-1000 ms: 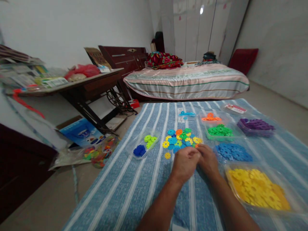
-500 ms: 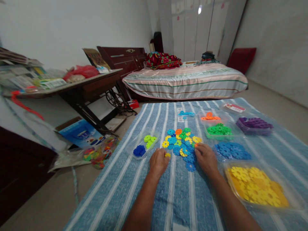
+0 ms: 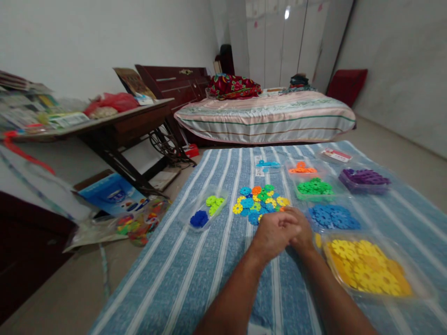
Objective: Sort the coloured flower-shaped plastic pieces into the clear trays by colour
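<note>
My left hand (image 3: 274,236) is closed and meets my right hand (image 3: 301,229) at the near right side of a mixed pile of plastic snowflake discs (image 3: 247,203). The fingers of both hands overlap, so whatever they hold is hidden. My right hand is curled, with an orange disc (image 3: 282,209) by its fingertips. Just right of that wrist shows a yellow disc (image 3: 317,240), beside the tub of yellow discs (image 3: 372,267); whether it is held cannot be told. Blue, yellow, green and orange discs make up the pile, partly covered by my hands.
Left of the pile, a clear tray (image 3: 182,215) holds dark blue and lime discs. On the right stand containers of blue discs (image 3: 333,217), green discs (image 3: 315,187), orange discs (image 3: 302,168) and purple discs (image 3: 365,179). A striped cloth (image 3: 167,279) covers the table.
My left hand has moved right from the pile's left side, where it held a yellow disc, to meet my right hand. A yellow disc now shows beside my right wrist.
</note>
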{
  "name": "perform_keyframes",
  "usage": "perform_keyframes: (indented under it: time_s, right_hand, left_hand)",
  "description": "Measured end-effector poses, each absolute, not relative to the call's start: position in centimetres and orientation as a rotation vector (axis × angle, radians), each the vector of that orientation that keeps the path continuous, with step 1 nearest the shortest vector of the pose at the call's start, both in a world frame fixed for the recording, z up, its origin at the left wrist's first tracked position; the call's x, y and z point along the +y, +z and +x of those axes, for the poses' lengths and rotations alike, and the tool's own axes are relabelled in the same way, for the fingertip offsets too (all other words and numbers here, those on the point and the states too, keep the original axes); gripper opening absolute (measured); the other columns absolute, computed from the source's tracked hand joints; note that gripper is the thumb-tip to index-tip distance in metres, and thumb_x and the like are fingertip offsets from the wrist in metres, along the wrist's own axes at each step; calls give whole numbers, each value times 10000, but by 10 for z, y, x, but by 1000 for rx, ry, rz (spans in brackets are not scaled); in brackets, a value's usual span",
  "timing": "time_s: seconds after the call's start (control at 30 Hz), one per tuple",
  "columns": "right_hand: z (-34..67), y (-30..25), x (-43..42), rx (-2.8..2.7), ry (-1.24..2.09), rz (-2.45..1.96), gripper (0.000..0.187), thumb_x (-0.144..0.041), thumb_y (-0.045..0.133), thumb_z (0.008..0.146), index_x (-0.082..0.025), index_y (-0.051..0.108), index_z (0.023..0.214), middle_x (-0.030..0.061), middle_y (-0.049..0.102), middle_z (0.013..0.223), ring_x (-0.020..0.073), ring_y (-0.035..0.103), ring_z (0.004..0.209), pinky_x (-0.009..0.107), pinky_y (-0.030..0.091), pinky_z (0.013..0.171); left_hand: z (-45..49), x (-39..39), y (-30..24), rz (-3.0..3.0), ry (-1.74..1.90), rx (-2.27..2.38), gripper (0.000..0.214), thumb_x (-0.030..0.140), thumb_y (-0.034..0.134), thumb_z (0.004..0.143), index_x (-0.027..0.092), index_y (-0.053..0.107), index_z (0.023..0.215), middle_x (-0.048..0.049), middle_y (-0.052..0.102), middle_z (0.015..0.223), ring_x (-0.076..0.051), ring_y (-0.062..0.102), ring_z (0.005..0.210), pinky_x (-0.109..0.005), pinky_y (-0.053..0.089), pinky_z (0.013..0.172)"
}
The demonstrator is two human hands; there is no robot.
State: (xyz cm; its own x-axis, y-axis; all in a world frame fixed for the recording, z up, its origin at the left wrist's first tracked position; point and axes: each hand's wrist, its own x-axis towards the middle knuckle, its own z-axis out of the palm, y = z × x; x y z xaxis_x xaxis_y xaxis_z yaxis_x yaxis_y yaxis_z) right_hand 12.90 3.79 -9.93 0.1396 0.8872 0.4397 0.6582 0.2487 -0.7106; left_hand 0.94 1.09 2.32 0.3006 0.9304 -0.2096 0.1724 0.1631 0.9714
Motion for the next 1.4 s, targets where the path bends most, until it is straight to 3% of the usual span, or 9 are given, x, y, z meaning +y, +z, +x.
perform_keyframes:
  time_s: [0.13, 0.27, 0.4, 0.6, 0.77, 0.97, 1.1, 1.4]
  right_hand:
    - [125, -95, 38, -1576, 314, -1518, 282, -313, 481, 862, -181, 729, 866, 106, 683, 1074, 237, 609, 1023, 390, 455, 946]
    - [123, -90, 39, -1558, 323, -1509, 311, -328, 463, 876, -167, 729, 869, 119, 683, 1062, 239, 606, 1020, 400, 450, 960]
    - [124, -88, 39, -1550, 333, -1506, 302, -326, 464, 877, -178, 726, 850, 115, 681, 1056, 232, 603, 1027, 391, 454, 956]
    - [123, -87, 40, -1552, 342, -1511, 283, -306, 473, 872, -189, 729, 840, 112, 682, 1063, 231, 603, 1030, 395, 453, 959]
    - [123, -89, 41, -1544, 338, -1498, 276, -300, 479, 865, -192, 731, 830, 114, 683, 1057, 237, 603, 1031, 403, 454, 958]
    - [123, -90, 41, -1540, 340, -1505, 280, -299, 474, 866, -188, 730, 850, 112, 681, 1062, 232, 602, 1033, 395, 446, 968]
    - [124, -89, 41, -1548, 345, -1500, 279, -299, 471, 865, -191, 727, 839, 107, 681, 1060, 222, 600, 1033, 381, 445, 967]
    - [124, -89, 40, -1557, 354, -1499, 282, -300, 468, 864, -182, 724, 847, 109, 673, 1068, 224, 593, 1030, 396, 445, 959]
  left_hand:
    - [-11, 30, 11, 1657, 739, 1622, 120, 187, 573, 757, 168, 690, 776, -4, 660, 683, -133, 613, 675, -235, 444, 649]
    - [-35, 42, -1, 1824, 370, 1974, 163, 220, 599, 791, 194, 707, 909, -38, 710, 839, -172, 648, 825, -256, 428, 721]
    - [-31, 42, -3, 1916, 243, 1967, 222, 297, 632, 791, 206, 703, 981, -58, 714, 961, -195, 649, 909, -264, 429, 750]
    - [-23, 43, -7, 1883, 265, 1927, 131, 269, 656, 779, 208, 699, 886, -33, 714, 929, -168, 646, 889, -228, 429, 723]
    - [-23, 41, -8, 1916, 272, 1926, 225, 308, 677, 779, 224, 689, 987, -41, 695, 1015, -167, 635, 943, -233, 439, 797]
    - [-22, 40, -10, 1906, 235, 1934, 177, 308, 697, 760, 212, 688, 909, -43, 679, 1002, -170, 629, 929, -244, 444, 791]
    - [-21, 39, -8, 1897, 251, 1929, 262, 258, 685, 756, 225, 683, 1016, -39, 678, 1040, -166, 631, 943, -239, 447, 798]
    - [-23, 40, -4, 1953, 168, 1868, 211, 189, 671, 715, 198, 708, 922, -34, 679, 912, -184, 619, 894, -256, 439, 760]
